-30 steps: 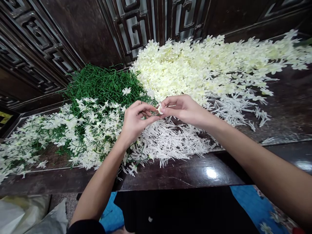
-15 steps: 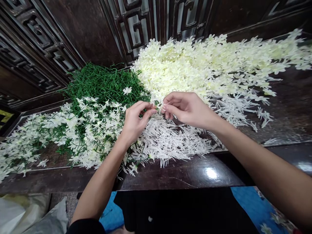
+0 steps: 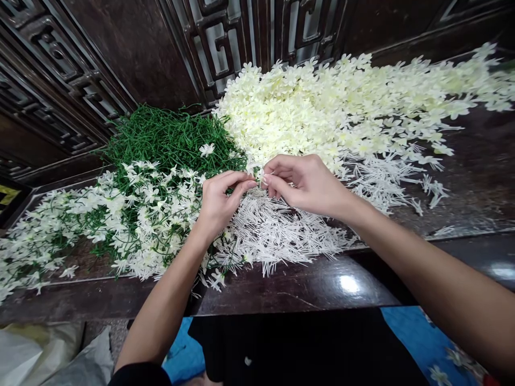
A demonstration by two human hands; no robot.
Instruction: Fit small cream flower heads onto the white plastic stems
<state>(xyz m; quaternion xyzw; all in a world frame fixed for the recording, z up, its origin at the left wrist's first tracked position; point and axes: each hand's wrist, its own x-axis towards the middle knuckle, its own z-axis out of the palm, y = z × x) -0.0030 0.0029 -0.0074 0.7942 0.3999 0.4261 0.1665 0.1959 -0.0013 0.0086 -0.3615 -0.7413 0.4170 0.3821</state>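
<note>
A small cream flower piece (image 3: 260, 175) is sitting pinched between the two hands, just above the heap of white stamen sprigs (image 3: 277, 233) on the dark wooden table (image 3: 306, 287). It is showing only as a pale sliver with a thin stalk poking out; the fingertips are covering most of it, so its full shape is hard to make out. The left hand (image 3: 219, 201) is closing thumb and forefinger on its left end, and the right hand (image 3: 308, 182) is pinching its right end, the other fingers curling in. The pile of cream blossoms (image 3: 346, 107) is lying just behind the hands, running off the right edge. The green stems (image 3: 169, 139) are lying to the left, with finished white flowers on stems (image 3: 132, 214) spreading out to the left edge. A bare glossy strip of table is lying open along the near edge.
</note>
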